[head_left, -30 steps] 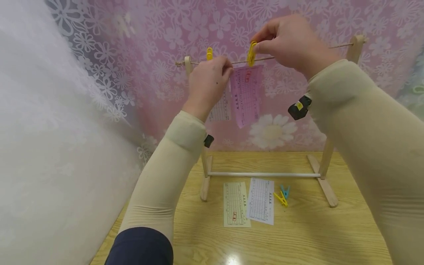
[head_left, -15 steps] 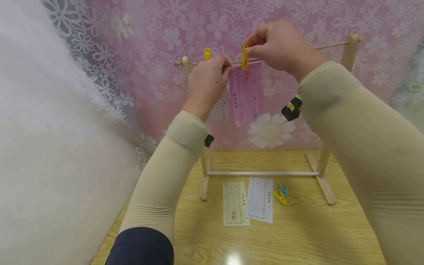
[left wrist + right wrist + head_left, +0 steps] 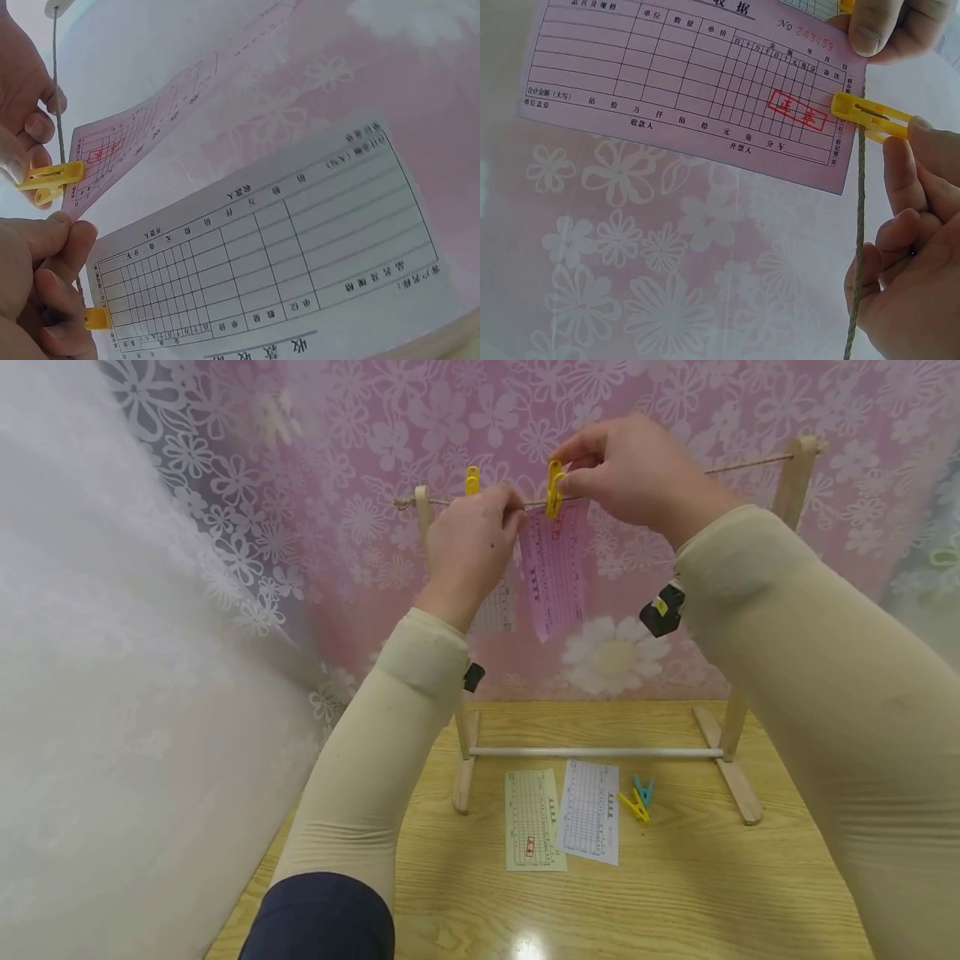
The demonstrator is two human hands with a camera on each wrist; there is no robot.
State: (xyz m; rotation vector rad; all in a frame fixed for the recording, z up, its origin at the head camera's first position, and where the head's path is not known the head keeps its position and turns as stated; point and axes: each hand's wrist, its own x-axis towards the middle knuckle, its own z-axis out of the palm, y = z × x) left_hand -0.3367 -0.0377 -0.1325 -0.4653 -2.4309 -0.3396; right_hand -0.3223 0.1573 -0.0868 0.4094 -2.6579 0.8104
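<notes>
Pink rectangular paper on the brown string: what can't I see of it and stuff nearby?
Head: top of the hanging white printed sheet, behind the left hand.
Right wrist: top of the pink rectangular paper, partly cut by the upper edge.
Left wrist: the white sheet's heading, partly cut by the lower edge.
Head: fine print on the pale yellow paper, too small.

Looks like a home corner, with pink white-flowered curtain [image 3: 360,560] behind and whitish hanging drape [image 3: 112,710] beside a yellowish wood-grain table [image 3: 465,902].
</notes>
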